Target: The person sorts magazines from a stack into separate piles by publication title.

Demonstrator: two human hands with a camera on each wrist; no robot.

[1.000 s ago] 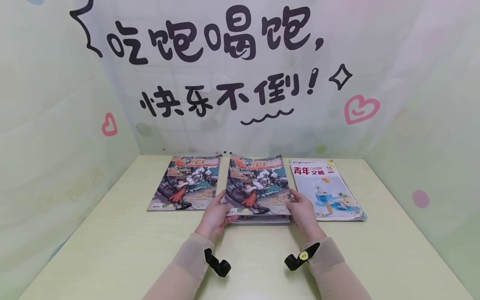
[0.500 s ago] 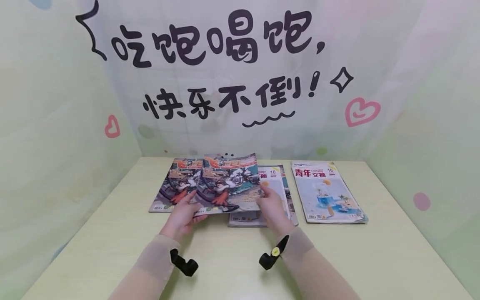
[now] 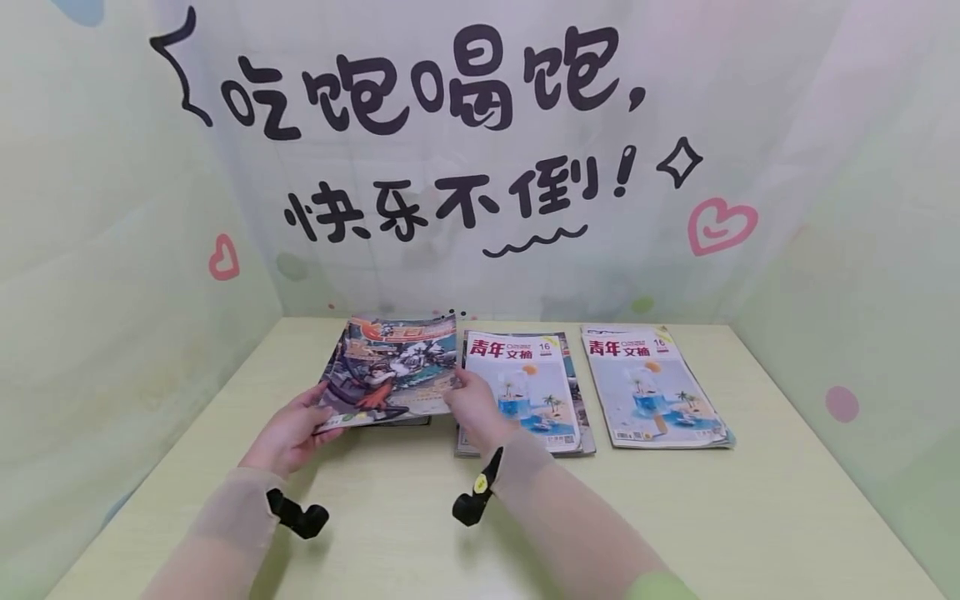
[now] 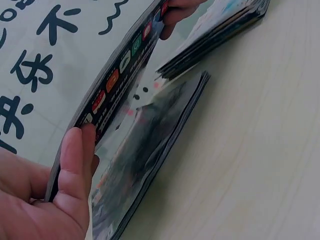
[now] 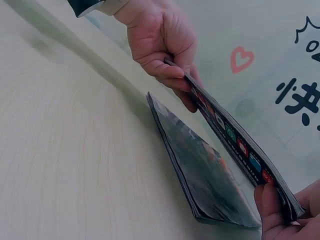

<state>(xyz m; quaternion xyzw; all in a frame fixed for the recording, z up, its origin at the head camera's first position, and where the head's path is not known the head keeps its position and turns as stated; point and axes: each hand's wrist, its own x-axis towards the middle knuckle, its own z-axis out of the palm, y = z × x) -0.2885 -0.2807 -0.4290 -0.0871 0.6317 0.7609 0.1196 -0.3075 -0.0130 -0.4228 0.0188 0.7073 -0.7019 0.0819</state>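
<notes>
Both hands hold up one magazine with a red-clad figure on its cover (image 3: 397,367). The left hand (image 3: 291,433) grips its lower left corner, and the right hand (image 3: 478,404) pinches its right edge. In the left wrist view the left hand (image 4: 60,190) has its thumb and fingers on either side of the magazine's spine (image 4: 120,65). Below the raised magazine, with a gap between, another magazine (image 5: 200,170) lies flat on the table in the right wrist view. The right hand (image 5: 285,215) shows there at the lower right.
Just right of the held magazine, a stack with a white and blue cover (image 3: 517,375) lies partly behind the right forearm. A similar stack (image 3: 652,392) is farther right on the pale table (image 3: 405,517). A printed cloth backdrop (image 3: 480,275) hangs behind.
Both hands have carried the magazine leftward, off the middle stack and over the magazine at the left. The white and blue cover in the middle has come into view.
</notes>
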